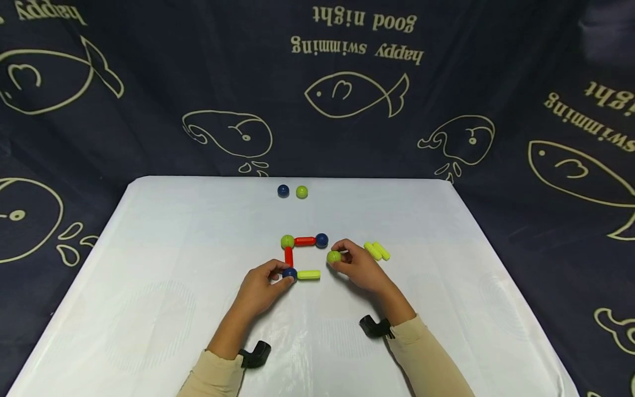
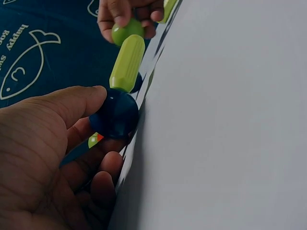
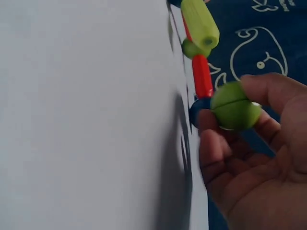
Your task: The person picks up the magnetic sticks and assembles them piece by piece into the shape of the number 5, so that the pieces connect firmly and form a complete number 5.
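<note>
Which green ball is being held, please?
The green ball pinched in the right hand; of the others, one joins two red sticks and one lies beside a loose blue ball.

A dark blue cloth (image 1: 317, 149) with pale fish (image 1: 345, 95), whales (image 1: 238, 132) and lettering (image 1: 364, 20) hangs behind the white table (image 1: 421, 220).

Passable on the left of the desk (image 1: 163, 237), from left hand (image 1: 260, 288) out to the edge. Passable at far right too, beyond the loose yellow sticks (image 1: 373, 251); obstructed by these just beside right hand (image 1: 361, 267). Between upper red stick (image 1: 305, 241) and attached yellow stick (image 1: 309, 274): enterable from the right only, tight, crowded at the mouth by held green ball (image 1: 332, 257). Closed at left by lower red stick (image 1: 289, 256). Free behind the upper red stick as far as far blue ball (image 1: 283, 191) and far green ball (image 1: 301, 192); bounded beyond by curtain (image 1: 347, 149). Free between forearms, narrowed by black wrist mounts (image 1: 255, 355).
</note>
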Demonstrator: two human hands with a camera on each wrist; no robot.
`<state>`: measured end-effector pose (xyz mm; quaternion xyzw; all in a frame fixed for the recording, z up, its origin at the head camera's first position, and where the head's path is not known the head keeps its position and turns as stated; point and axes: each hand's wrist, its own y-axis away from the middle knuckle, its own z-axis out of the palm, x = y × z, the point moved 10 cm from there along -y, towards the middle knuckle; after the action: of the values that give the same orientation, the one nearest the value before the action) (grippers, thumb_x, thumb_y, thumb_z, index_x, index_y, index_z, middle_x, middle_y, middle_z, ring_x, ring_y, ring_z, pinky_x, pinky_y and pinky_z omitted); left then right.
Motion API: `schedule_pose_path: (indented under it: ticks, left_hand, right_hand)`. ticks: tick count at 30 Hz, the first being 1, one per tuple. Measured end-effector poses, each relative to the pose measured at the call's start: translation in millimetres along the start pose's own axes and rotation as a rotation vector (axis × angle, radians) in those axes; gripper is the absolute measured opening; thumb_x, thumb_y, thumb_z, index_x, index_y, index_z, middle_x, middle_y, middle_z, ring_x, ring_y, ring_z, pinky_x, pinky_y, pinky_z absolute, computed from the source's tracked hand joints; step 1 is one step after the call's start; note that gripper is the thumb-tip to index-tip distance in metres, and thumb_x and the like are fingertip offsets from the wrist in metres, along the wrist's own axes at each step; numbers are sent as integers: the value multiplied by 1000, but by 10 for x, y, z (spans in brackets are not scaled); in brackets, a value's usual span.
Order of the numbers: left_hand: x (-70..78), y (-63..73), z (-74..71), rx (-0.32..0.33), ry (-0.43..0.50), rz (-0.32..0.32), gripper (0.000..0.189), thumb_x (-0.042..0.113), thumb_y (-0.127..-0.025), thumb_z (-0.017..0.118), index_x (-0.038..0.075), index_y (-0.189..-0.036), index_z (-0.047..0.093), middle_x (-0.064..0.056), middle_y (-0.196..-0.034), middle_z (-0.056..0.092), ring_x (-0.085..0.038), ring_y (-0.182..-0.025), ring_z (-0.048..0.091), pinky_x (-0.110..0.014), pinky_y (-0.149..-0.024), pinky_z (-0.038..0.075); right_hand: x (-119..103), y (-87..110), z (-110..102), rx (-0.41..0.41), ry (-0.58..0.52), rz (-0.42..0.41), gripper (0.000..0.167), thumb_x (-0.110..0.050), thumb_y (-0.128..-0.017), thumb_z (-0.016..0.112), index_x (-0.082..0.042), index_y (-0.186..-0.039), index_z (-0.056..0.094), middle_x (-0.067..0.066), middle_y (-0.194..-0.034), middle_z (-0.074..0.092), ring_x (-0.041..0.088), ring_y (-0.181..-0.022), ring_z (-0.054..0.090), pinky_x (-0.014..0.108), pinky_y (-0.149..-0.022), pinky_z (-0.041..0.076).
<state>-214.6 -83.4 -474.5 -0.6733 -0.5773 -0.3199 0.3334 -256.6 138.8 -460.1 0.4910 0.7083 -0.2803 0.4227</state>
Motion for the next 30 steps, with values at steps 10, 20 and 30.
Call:
schedule_pose_path:
  ticks: [10, 20, 30]
  left_hand:
    - [-9, 5, 19, -14, -26, -7, 20, 23, -86, 79, 21, -104, 70, 6, -82, 58, -14, -76, 52, -32, -66, 41]
    - [10, 5, -1, 4, -36, 7, 21, 23, -85, 79, 21, -104, 69, 7, -81, 58, -14, -77, 53, -32, -66, 42]
    - [-3, -7, 9, -11, -33, 0, 22, 23, -85, 80, 21, -105, 70, 5, -81, 57, -16, -77, 53, -33, -66, 41]
  right_hand:
    - [7, 98, 151, -53, 64, -77, 23, -14, -92, 71, -13, -113, 61, -1, -95, 62, 16, -87, 58, 30, -75, 46]
    - [-40, 104, 219, -65, 69, -103, 21, -14, -91, 72, -13, -111, 63, -1, -89, 59, 16, -81, 53, 28, -71, 42]
    - [-33, 112, 230, -59, 92, -94, 21, -14, -92, 72, -13, -111, 63, -2, -89, 59, 16, -83, 53, 28, -72, 43]
